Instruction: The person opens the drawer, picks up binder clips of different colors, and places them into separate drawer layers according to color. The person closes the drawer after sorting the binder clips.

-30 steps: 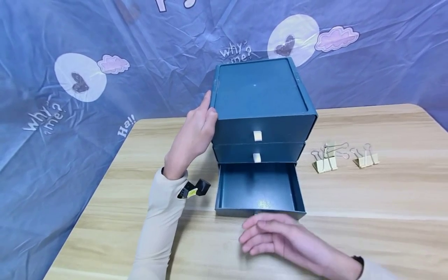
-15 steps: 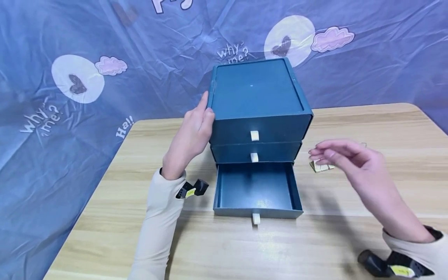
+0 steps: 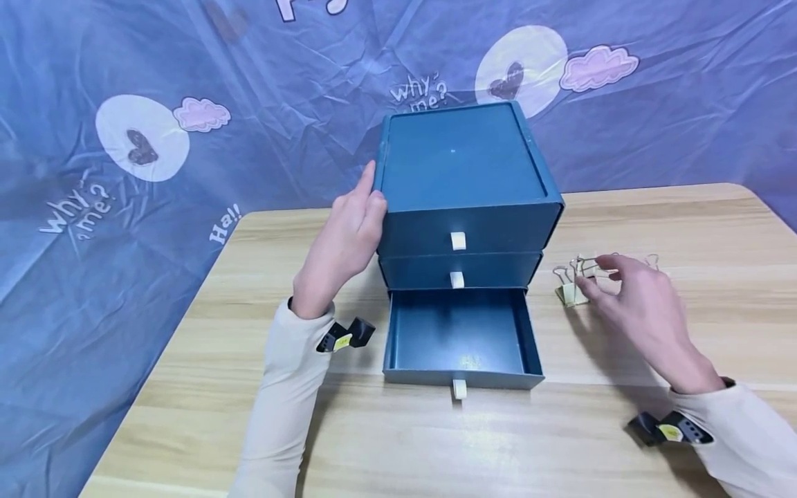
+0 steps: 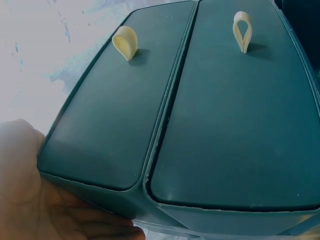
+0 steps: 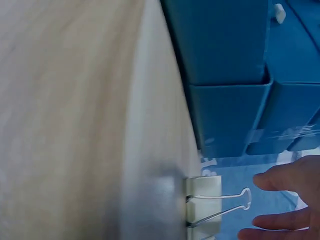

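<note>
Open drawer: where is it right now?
In the head view, the open drawer is the lowest in the blue drawer unit, pulled out toward the person, left of the binder clips and right hand.

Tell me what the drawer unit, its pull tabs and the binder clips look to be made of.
Drawer unit: probably smooth plastic with a satin finish; light glints in the open drawer. Pull tabs: cream, matte, perhaps ribbon or soft leather-like strip, since they bend into loops. Binder clips: likely metal, with pale coated bodies and shiny wire handles.
</note>
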Demonstrator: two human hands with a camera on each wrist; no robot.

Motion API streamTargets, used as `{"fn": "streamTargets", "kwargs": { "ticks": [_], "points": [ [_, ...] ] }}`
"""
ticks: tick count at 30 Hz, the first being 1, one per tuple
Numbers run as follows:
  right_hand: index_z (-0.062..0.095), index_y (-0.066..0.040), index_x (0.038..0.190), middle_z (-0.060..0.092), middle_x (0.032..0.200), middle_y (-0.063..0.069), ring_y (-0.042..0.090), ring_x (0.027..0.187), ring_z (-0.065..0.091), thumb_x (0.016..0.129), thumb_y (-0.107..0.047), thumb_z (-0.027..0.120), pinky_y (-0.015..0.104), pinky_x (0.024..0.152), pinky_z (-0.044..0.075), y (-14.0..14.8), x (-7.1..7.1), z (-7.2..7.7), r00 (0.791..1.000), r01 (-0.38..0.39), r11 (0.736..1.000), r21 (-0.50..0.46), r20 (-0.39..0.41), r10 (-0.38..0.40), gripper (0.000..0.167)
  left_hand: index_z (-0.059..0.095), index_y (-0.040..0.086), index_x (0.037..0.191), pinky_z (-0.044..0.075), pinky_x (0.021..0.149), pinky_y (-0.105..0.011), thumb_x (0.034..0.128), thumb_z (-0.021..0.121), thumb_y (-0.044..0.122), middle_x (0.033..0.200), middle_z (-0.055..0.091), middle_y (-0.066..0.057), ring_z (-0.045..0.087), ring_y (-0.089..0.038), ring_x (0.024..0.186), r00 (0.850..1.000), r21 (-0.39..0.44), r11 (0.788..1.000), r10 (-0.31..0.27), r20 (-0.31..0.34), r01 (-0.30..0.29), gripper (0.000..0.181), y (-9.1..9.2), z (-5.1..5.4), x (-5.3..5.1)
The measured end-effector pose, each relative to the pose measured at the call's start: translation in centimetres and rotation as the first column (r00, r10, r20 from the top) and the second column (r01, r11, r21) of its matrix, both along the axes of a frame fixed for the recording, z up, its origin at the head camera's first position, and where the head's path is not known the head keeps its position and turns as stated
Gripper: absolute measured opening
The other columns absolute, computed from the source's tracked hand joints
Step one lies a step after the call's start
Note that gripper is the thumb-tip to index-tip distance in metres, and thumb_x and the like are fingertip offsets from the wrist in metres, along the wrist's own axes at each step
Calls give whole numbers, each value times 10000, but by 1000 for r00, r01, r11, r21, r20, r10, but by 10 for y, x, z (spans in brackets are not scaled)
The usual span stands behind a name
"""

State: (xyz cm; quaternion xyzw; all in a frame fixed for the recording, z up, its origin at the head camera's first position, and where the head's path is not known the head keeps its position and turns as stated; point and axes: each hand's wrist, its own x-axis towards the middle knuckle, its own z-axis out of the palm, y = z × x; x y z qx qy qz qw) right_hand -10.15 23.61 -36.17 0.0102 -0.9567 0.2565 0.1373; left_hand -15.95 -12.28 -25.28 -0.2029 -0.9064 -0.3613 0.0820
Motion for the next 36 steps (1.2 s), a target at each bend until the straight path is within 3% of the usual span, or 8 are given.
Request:
{"fn": "streamTargets", "kwargs": {
  "ticks": [5, 9, 12, 15, 19, 22, 30, 36],
  "points": [
    [579, 90, 1211, 612, 1095, 324, 321, 660, 582, 883, -306, 688, 473, 578, 458, 1, -3, -9, 999, -46, 999, 25, 21, 45, 526, 146, -3, 1532, 272, 548, -339, 994, 231, 237, 587, 287, -2, 241, -178, 483, 1000, -1, 1000, -2, 0, 2, 596, 0, 0, 0],
    [566, 98, 1222, 586, 785, 219, 193, 506, 448, 864, -302, 717, 344, 445, 372, -1, -5, -13, 996, -70, 997, 38, 54, 68, 558, 152, -14, 1529, 262, 533, -339, 993, 232, 234, 582, 289, -4, 242, -182, 474, 1000, 2, 1000, -2, -6, 2, 596, 1, 0, -1],
    [587, 81, 1167, 545, 729, 138, 194, 522, 442, 844, -286, 742, 310, 437, 347, -1, -7, -15, 992, -104, 994, 43, 72, 100, 512, 153, -14, 1529, 264, 530, -342, 991, 231, 236, 580, 290, -7, 242, -184, 472, 1000, 0, 1000, 1, -4, -1, 598, 1, 0, -1],
    [589, 89, 1130, 585, 834, 192, 219, 585, 495, 819, -234, 763, 319, 471, 379, -2, -9, -19, 987, -148, 988, 53, 67, 145, 480, 152, -11, 1530, 283, 550, -339, 990, 230, 238, 585, 285, -3, 234, -175, 482, 1000, -2, 1000, 2, -3, -2, 599, 1, 1, -1],
    [572, 143, 1160, 587, 1042, 320, 355, 731, 581, 786, -184, 780, 469, 602, 493, -5, -10, -22, 982, -188, 978, 91, 39, 186, 539, 154, -17, 1527, 292, 564, -333, 986, 231, 232, 585, 277, 5, 219, -160, 490, 1000, -1, 1000, -1, -10, 1, 600, 1, 1, -2],
    [573, 154, 1166, 573, 1098, 351, 425, 832, 594, 760, -168, 799, 563, 705, 486, -8, -9, -24, 979, -205, 972, 112, 9, 206, 565, 155, -19, 1526, 284, 558, -334, 985, 231, 227, 582, 275, 5, 214, -157, 488, 1000, 1, 1000, -4, -15, 4, 599, 1, 2, -2],
    [589, 116, 1138, 591, 871, 182, 271, 698, 544, 722, -65, 800, 365, 559, 446, -12, -12, -30, 962, -256, 963, 86, -77, 263, 500, 155, -11, 1529, 297, 571, -340, 984, 232, 227, 584, 269, 6, 214, -163, 492, 1000, 2, 1000, -6, -11, 6, 600, 3, 3, -1],
    [578, 129, 1139, 587, 874, 203, 285, 702, 545, 707, -74, 821, 376, 556, 447, -15, -14, -33, 960, -262, 962, 70, -87, 268, 535, 155, -16, 1528, 349, 639, -338, 987, 231, 234, 584, 274, 4, 224, -170, 495, 1000, 0, 1000, 1, -14, -1, 600, 2, 3, -1]
  ]
}}
